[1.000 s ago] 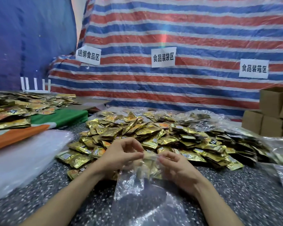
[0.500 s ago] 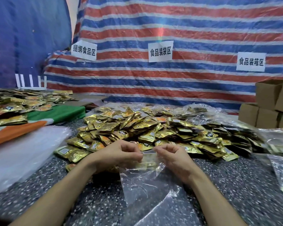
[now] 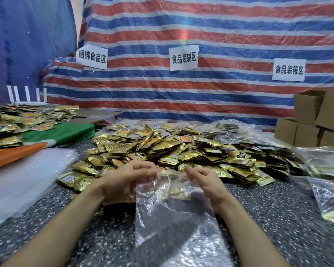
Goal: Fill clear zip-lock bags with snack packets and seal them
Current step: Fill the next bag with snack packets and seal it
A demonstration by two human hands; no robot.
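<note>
**On the speckled table [image 3: 278,218], centre front: one bag, mouth coming open**

From my remote seat I log, left to right:

- Cloudy plastic sheets [image 3: 17,189], heaped at the far left, well apart from the work.
- Left hand [image 3: 127,182]: fingers curled, pinching the left side of the bag's top edge.
- Zip-lock bag [image 3: 172,218]: lies on the table between my two forearms, mouth toward the pile of snack packets [image 3: 162,149]. It is clear, crinkled and glossy. Gold shows through its upper part, but I cannot tell whether any packet is inside or only behind it.
- Right hand [image 3: 206,182]: thumb and forefinger nipping the right side of the same edge, as far as the blur allows.
- Filled bag [image 3: 332,205], at the right border.

Change noted: a second ago both hands pinched close together, and now they sit slightly further apart. I judge that the seal is parting and loading comes next.
</note>
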